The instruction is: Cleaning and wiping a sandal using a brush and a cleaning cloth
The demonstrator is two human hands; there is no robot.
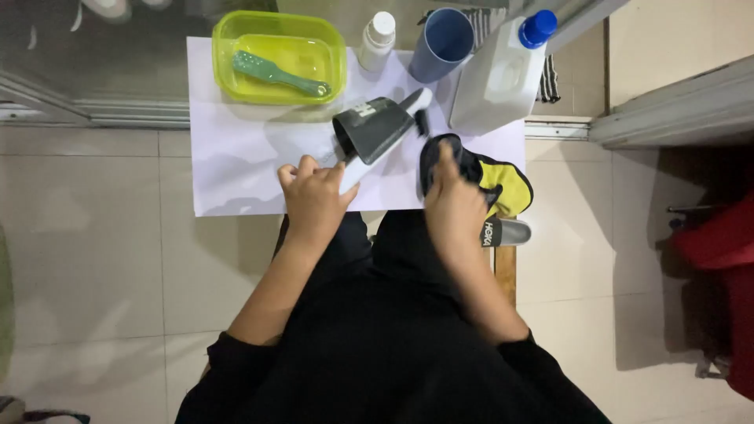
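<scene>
Head view, frame centre: our left hand (314, 196) has its fingers curled round the heel end of a grey slide sandal (375, 133) with a white sole, tilted over white paper (236, 157) on the worktop. Our right hand (454, 206) pinches a dark-and-yellow cloth (503, 184). At upper left a green tub (280, 56) holds a green brush (276, 74). Beside it stand a white bottle (377, 39), a blue cup (441, 43) and a white jug (499, 74). A second sandal (506, 232) is mostly hidden.

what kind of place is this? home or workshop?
Likely a home, on the floor by a sliding door: pale floor tiles, a metal door track, and household cleaning gear, a white jug and a green tub holding a brush.
</scene>
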